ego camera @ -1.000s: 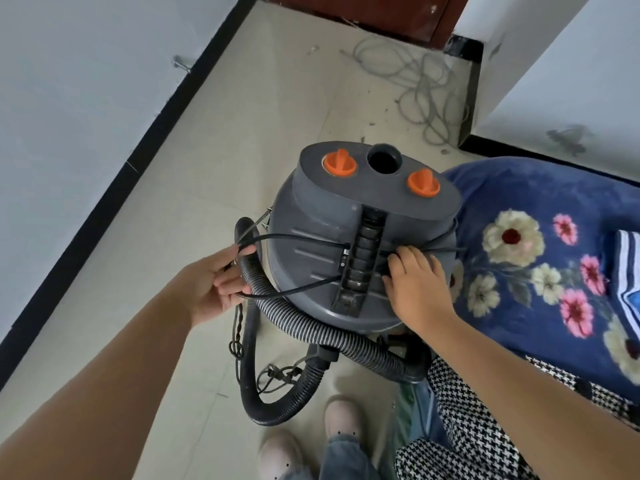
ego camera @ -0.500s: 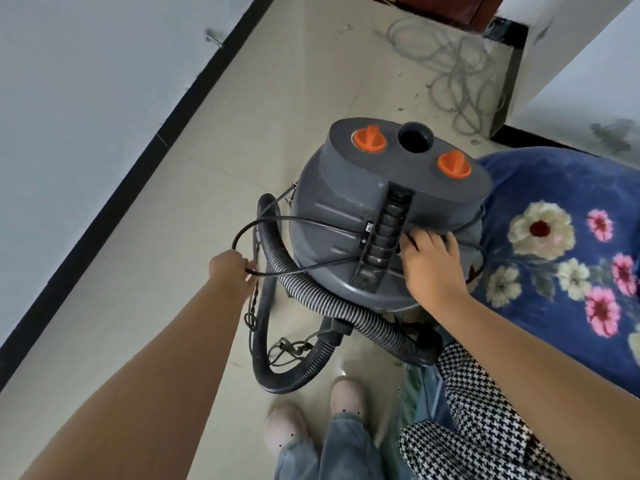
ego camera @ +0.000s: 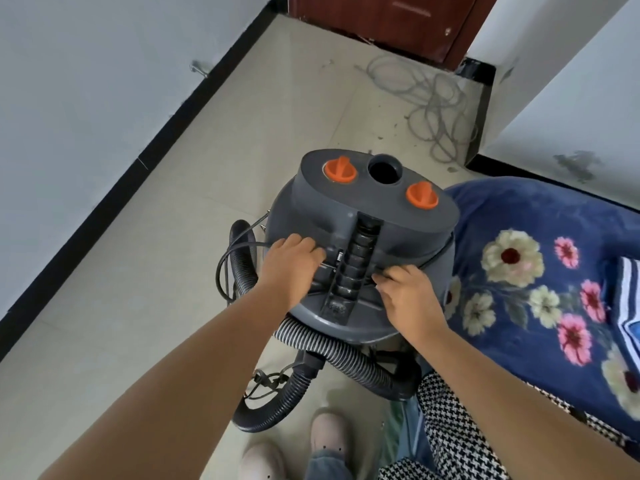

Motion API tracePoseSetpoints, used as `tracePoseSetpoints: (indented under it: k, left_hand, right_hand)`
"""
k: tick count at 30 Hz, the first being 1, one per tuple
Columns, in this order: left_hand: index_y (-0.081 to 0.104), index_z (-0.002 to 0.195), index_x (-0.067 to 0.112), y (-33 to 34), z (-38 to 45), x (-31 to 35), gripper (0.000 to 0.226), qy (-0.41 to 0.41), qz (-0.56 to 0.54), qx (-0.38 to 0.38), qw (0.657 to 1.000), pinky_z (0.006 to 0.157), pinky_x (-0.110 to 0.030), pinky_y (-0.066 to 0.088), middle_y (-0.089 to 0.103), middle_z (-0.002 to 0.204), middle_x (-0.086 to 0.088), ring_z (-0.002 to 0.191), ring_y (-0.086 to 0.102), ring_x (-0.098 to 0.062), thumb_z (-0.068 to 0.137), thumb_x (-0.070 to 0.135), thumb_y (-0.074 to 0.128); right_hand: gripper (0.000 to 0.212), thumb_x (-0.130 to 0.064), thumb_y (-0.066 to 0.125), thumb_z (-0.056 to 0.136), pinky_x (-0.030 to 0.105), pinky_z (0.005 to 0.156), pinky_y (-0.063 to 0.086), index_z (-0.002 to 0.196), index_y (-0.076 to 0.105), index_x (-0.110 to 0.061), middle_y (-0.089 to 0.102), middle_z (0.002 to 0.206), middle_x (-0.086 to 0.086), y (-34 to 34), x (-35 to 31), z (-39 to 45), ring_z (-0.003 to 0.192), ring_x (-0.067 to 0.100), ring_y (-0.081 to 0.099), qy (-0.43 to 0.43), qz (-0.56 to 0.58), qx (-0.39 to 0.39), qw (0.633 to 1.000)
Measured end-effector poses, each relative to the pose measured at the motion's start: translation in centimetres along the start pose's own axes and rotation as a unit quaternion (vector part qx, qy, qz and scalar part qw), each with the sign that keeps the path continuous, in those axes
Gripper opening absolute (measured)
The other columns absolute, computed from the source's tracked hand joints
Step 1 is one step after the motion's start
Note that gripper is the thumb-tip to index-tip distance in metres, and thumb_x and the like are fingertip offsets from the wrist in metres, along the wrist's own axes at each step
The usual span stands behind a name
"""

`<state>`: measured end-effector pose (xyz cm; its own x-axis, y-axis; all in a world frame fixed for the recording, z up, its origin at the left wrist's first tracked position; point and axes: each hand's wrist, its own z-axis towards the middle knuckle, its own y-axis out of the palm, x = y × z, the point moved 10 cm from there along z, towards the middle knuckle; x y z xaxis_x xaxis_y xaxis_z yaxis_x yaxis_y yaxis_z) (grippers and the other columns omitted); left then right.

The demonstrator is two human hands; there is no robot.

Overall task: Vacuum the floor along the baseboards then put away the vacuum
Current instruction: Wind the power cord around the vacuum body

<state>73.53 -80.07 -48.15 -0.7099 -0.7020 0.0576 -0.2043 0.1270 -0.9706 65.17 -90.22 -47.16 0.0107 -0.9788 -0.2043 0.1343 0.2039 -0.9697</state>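
Narrow hallway floor (ego camera: 145, 306), pale tile, with a black baseboard (ego camera: 114, 188) running along the left wall and a dark red door (ego camera: 381, 22) at the far end. On the right there's a bed with a blue floral blanket (ego camera: 540, 258), so the only spot to park anything is the strip of floor between wall and bed, which is exactly where the canister vacuum (ego camera: 360, 237) sits, snug against the blanket edge. Grey tub, two orange knobs and an open port on top.

Its ribbed hose (ego camera: 332, 348) is looped around the base near the person's shoes, looks like it's been gathered close so it won't sprawl. A loose tangle of grey cable (ego camera: 433, 95) lies on the floor near the door, well apart from all this.

Now the small stuff: the black power cord (ego camera: 225, 268) bows out in a loop on the left side of the tub and runs across the body. The left hand (ego camera: 294, 265) is pressed on the housing with fingers curled over that cord, gripping it. The right hand (ego camera: 408, 292) sits across the centre rib, fingertips curled at the cord there too; looks like a pinch, though the contact itself is hidden.

My guess is they're winding the cord, so this is the put-away part.
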Motion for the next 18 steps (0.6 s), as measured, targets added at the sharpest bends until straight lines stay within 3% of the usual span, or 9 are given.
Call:
tracePoseSetpoints:
  k: [3, 5, 8, 12, 15, 18]
  left_hand:
    - [0.061, 0.107, 0.009, -1.3, -1.4, -0.6, 0.032, 0.036, 0.043, 0.038, 0.998, 0.087, -0.036, 0.042, 0.06, 0.102, -0.007, 0.101, 0.055, -0.027, 0.076, 0.0, 0.062]
    - [0.064, 0.09, 0.007, -1.5, -2.9, -5.3, 0.024, -0.059, 0.023, 0.041, 0.997, 0.081, -0.04, 0.045, 0.063, 0.089, -0.01, 0.092, 0.059, -0.031, 0.069, -0.004, 0.066]
    - [0.057, 0.109, 0.016, 0.3, -6.7, -13.2, 0.023, -0.213, 0.08, -0.056, 0.972, 0.091, -0.036, 0.035, 0.06, 0.106, -0.002, 0.109, 0.05, -0.025, 0.091, 0.009, 0.045]
    - [0.054, 0.115, 0.014, 2.5, -9.9, -16.6, 0.029, -0.329, 0.061, -0.122, 0.935, 0.092, -0.036, 0.035, 0.058, 0.107, -0.005, 0.108, 0.049, -0.024, 0.09, 0.007, 0.04]
    - [0.042, 0.127, 0.008, 3.6, -9.1, -13.7, 0.043, -0.314, -0.012, -0.103, 0.944, 0.105, -0.042, 0.03, 0.047, 0.127, -0.01, 0.123, 0.04, -0.027, 0.084, 0.002, 0.044]
    - [0.035, 0.137, 0.009, 1.3, -6.7, -7.8, 0.05, -0.22, -0.12, 0.018, 0.968, 0.11, -0.038, 0.024, 0.038, 0.142, -0.009, 0.133, 0.031, -0.025, 0.088, 0.004, 0.043]
  right_hand:
    - [0.017, -0.013, 0.063, 0.072, 0.033, 0.057, 0.053, 0.082, 0.073, -0.002, 0.066, 0.072, 0.008, -0.5, 0.4, -0.2, 0.06, 0.03, 0.061, -0.003, -0.004, 0.0, 1.0]
    - [0.031, -0.022, 0.049, 0.082, 0.033, 0.056, 0.053, 0.085, 0.072, -0.002, 0.065, 0.075, 0.01, -0.6, 0.8, -0.5, 0.063, 0.03, 0.061, 0.003, -0.019, -0.016, 1.0]
    - [0.044, -0.028, 0.038, 0.084, 0.035, 0.057, 0.054, 0.091, 0.072, -0.001, 0.066, 0.079, 0.011, -0.5, 0.7, -0.8, 0.066, 0.031, 0.062, 0.0, -0.036, -0.031, 0.999]
    - [0.045, -0.032, 0.038, 0.084, 0.042, 0.073, 0.054, 0.096, 0.071, -0.003, 0.068, 0.086, 0.009, -0.6, -1.6, -1.4, 0.081, 0.028, 0.061, -0.026, -0.046, -0.016, 0.998]
    - [0.043, -0.028, 0.037, 0.082, 0.051, 0.083, 0.05, 0.095, 0.069, -0.003, 0.067, 0.09, 0.009, -0.3, -2.8, -1.8, 0.088, 0.027, 0.061, -0.03, -0.041, -0.009, 0.999]
    - [0.042, -0.02, 0.037, 0.081, 0.054, 0.084, 0.049, 0.1, 0.067, 0.003, 0.066, 0.095, 0.014, 0.0, -2.5, -1.8, 0.089, 0.031, 0.063, -0.017, -0.007, -0.011, 1.0]
